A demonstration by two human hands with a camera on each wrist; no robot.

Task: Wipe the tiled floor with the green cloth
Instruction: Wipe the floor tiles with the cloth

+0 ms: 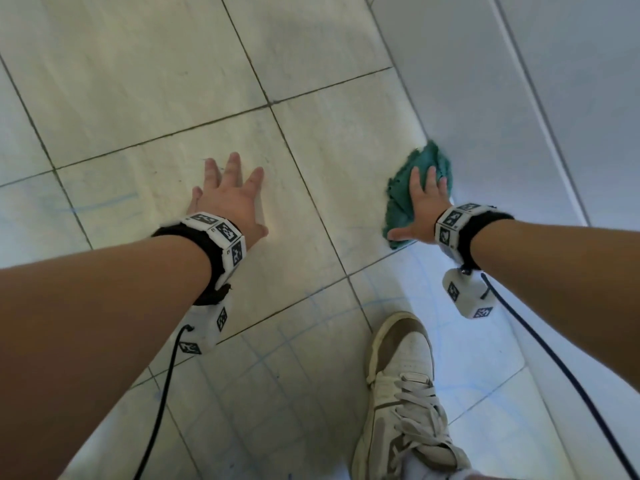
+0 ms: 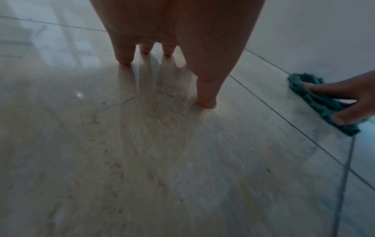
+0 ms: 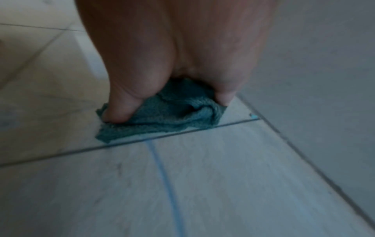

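**Cloth pressed to the floor at the wall's foot**

The tiled floor (image 1: pixel 145 98) is pale and glossy, crossed by dark grout lines and faint blue marks, and meets a white wall (image 1: pixel 502 81) on the right. Both wrist views are dim and blurred; in the right wrist view the palm hides most of the fingers, so only the thumb and one fingertip show against the fabric. A white sneaker (image 1: pixel 401 386) is cut off at the bottom edge of the head view.

The green cloth (image 1: pixel 424 174) lies bunched on the floor, its far edge right at the wall. The right hand (image 1: pixel 420 211) lies flat on it, fingers straight and spread, thumb out to the side, pressing it down. The left hand (image 1: pixel 230 199) is well apart from the cloth, fingers splayed, fingertips (image 2: pixel 124 59) touching bare tile and holding nothing.
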